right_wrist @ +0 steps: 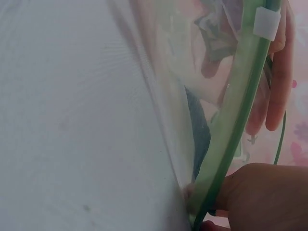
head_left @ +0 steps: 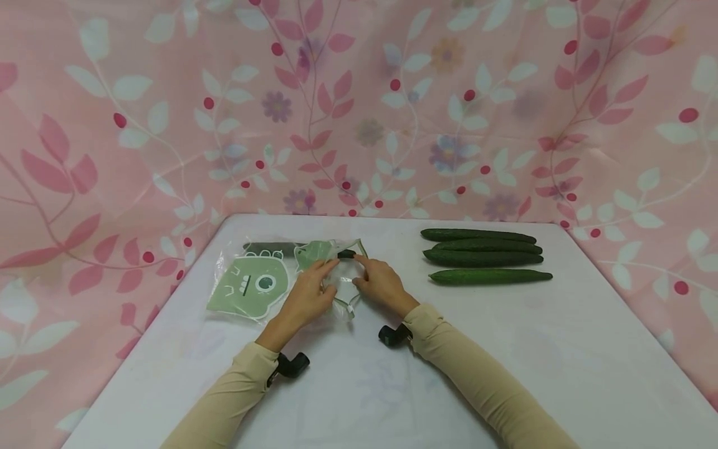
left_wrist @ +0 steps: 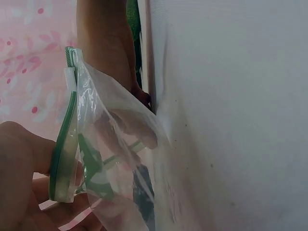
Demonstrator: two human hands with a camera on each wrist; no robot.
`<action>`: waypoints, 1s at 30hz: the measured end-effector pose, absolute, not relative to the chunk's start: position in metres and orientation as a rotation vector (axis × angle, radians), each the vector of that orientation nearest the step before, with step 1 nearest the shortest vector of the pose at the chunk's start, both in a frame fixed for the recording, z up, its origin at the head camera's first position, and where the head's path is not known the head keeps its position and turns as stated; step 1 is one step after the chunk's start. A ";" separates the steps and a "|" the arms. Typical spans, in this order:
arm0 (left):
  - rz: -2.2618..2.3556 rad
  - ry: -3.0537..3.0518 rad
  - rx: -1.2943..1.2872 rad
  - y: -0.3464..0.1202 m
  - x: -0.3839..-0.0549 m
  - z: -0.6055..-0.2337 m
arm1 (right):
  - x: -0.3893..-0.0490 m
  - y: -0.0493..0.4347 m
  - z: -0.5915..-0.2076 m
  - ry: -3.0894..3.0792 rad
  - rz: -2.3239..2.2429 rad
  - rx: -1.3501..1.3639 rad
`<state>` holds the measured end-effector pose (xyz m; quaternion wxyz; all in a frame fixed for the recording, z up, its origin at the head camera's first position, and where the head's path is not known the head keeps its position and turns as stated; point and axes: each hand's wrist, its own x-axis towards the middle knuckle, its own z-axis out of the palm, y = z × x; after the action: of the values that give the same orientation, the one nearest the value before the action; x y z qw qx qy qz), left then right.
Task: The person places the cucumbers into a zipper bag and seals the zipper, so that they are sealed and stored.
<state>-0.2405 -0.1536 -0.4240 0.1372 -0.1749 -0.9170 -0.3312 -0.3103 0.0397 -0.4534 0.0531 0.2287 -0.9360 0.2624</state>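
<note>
A clear plastic zip bag (head_left: 247,290) printed with green cartoon monsters lies on the table, its green-edged mouth held apart. My left hand (head_left: 308,294) grips one side of the mouth; its fingers curl by the green zip strip (left_wrist: 62,144) in the left wrist view. On the other side, my right hand (head_left: 384,285) holds the rim, and the right wrist view shows that hand (right_wrist: 269,195) at the lower end of the strip. Between the hands shows the dark end of a cucumber (head_left: 346,254); a long dark shape (head_left: 272,248) shows through the plastic farther left.
Several dark green cucumbers (head_left: 488,257) lie side by side at the right of the table. A white cloth (head_left: 359,399) covers the table. Behind it hangs a pink leaf-patterned curtain (head_left: 359,106). A white slider (right_wrist: 266,24) sits on the zip strip.
</note>
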 end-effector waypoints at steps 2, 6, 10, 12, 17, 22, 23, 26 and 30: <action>-0.957 -2.635 -0.511 -0.153 -0.240 -0.423 | -0.310 0.041 -0.453 -2.844 0.801 0.698; -0.951 -2.598 -0.516 -0.151 -0.238 -0.422 | -0.306 0.049 -0.450 -2.837 0.870 0.726; -0.955 -2.554 -0.512 -0.150 -0.238 -0.422 | -0.301 0.063 -0.442 -2.800 0.943 0.768; -0.965 -2.537 -0.509 -0.151 -0.238 -0.421 | -0.300 0.073 -0.438 -2.781 0.939 0.783; -0.988 -2.520 -0.499 -0.152 -0.239 -0.420 | -0.297 0.106 -0.427 -2.730 0.938 0.783; -1.003 -2.515 -0.499 -0.153 -0.240 -0.420 | -0.299 0.141 -0.418 -2.686 0.965 0.740; -1.007 -2.515 -0.502 -0.153 -0.241 -0.420 | -0.299 0.148 -0.416 -2.686 0.968 0.729; -1.008 -2.521 -0.501 -0.153 -0.241 -0.420 | -0.299 0.169 -0.409 -2.686 1.009 0.703; -1.019 -2.522 -0.482 -0.154 -0.241 -0.419 | -0.303 0.197 -0.398 -2.691 1.016 0.709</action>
<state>-0.2405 -0.1541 -0.4194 0.1885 -0.1714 -0.8966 -0.3623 -0.3028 0.1973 -0.3982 0.0896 0.2384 -0.9047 0.3416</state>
